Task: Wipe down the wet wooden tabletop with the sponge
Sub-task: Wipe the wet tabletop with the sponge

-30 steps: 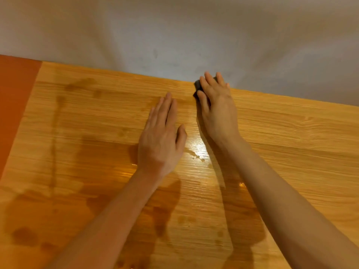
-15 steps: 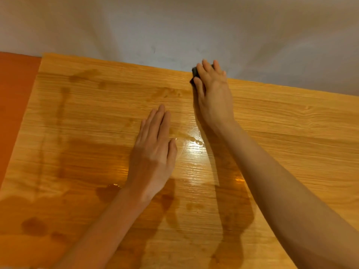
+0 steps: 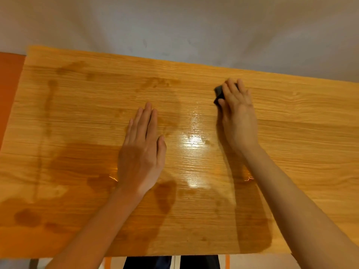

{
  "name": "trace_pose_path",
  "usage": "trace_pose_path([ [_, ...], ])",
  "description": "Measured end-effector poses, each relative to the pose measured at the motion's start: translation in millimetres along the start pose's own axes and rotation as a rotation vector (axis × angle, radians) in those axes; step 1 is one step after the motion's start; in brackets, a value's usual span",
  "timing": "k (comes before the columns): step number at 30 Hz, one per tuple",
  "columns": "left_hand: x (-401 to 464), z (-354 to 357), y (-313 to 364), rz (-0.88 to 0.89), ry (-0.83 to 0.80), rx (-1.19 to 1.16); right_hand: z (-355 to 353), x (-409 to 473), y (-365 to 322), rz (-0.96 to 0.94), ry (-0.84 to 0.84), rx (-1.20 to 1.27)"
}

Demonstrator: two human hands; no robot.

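A dark sponge [image 3: 219,92] lies on the wet wooden tabletop [image 3: 301,133], right of centre and a little short of the far edge. My right hand [image 3: 238,115] covers most of it, fingers laid over the top and thumb against its near left side, holding it down on the wood. Only the sponge's left end shows. My left hand [image 3: 142,150] rests flat on the tabletop at the centre, fingers straight and together, holding nothing. Dark wet patches and a glossy film [image 3: 194,140] spread between and around the hands.
A pale wall [image 3: 174,26] stands right behind the table's far edge. An orange surface [image 3: 9,74] adjoins the table on the left. Below the near edge I see dark trousers [image 3: 171,263].
My right hand has drawn the sponge back from the far edge, towards me and to the right. My left hand stays flat on the wood. More of the table's near edge shows.
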State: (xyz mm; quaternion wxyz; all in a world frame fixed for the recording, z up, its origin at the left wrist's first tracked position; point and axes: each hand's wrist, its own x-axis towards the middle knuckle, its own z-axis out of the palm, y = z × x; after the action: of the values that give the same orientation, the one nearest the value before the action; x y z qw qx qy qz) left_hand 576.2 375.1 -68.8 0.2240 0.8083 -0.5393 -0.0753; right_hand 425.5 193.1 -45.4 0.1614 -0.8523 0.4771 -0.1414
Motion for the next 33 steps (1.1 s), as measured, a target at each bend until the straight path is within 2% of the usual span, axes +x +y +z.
trace_pose_path([
  [3, 0, 1, 0, 0.001, 0.008, 0.007, -26, -16, 41, 0.237, 0.096, 0.03],
  [5, 2, 1, -1, 0.005, 0.019, 0.026, -18, -17, 29, 0.322, 0.146, 0.041],
  [7, 2, 1, -1, 0.011, 0.025, 0.044, 0, -23, -9, 0.248, 0.155, 0.029],
  [11, 0, 2, -1, 0.021, 0.019, 0.069, 41, -50, -81, -0.038, 0.094, 0.129],
  [14, 1, 3, -3, 0.052, 0.056, 0.09, 30, -48, -60, -0.178, 0.0, 0.129],
  [16, 0, 3, -3, 0.062, 0.072, 0.085, 4, -49, -16, -0.066, -0.009, 0.085],
  [19, 0, 4, -3, 0.066, 0.086, 0.071, -33, -60, 51, 0.261, 0.131, 0.019],
  [21, -1, 5, -4, 0.068, 0.09, 0.068, -33, -64, 54, 0.437, 0.226, 0.001],
  [22, 0, 4, -4, 0.071, 0.091, 0.067, -25, -63, 41, 0.468, 0.258, 0.01],
  [24, 0, 4, -4, 0.067, 0.089, 0.064, 0, -62, -5, 0.39, 0.284, 0.03],
  [28, 1, 3, -3, 0.06, 0.074, 0.057, 47, -74, -89, 0.048, 0.177, 0.098],
  [31, 2, 2, -2, 0.043, 0.054, 0.058, 37, -75, -73, -0.085, 0.104, 0.067],
  [33, 1, 2, -2, 0.048, 0.057, 0.053, 12, -79, -37, 0.011, 0.088, 0.03],
])
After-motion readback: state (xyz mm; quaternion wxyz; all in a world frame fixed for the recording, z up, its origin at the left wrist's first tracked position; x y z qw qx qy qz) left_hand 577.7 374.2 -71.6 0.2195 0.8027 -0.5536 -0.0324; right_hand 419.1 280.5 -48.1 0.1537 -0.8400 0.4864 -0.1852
